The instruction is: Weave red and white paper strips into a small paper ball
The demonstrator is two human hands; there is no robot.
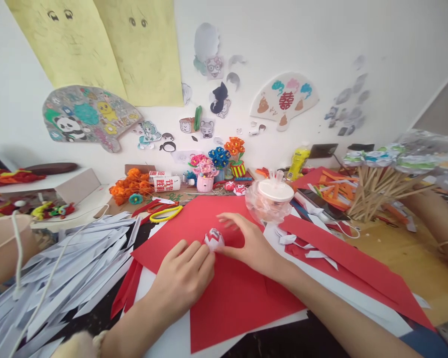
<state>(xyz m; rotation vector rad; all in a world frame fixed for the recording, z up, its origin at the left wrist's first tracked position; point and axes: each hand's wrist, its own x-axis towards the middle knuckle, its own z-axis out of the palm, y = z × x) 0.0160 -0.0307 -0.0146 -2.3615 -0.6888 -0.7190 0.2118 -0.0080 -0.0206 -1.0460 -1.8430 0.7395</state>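
Note:
A small folded-paper ball (214,239) with red and white zigzags sits over the red paper sheets (239,293). My left hand (184,273) is closed at its left side, fingers curled, and appears to pinch its edge; the fingertips are hidden. On the other side, my right hand (250,243) is open, its fingers spread and arched. The right thumb reaches the lower right of the ball. Just behind my right hand stands a white-lidded cup (274,191) in a clear plastic bag. Yellow-handled scissors (166,214) lie beyond my left hand.
White paper strips (78,268) are heaped at the left. Orange strips (330,186) and a bundle of wooden sticks (373,191) are at the right, near another person's arm (433,219). Pots of craft flowers (203,171) and a yellow bottle (298,161) stand along the wall.

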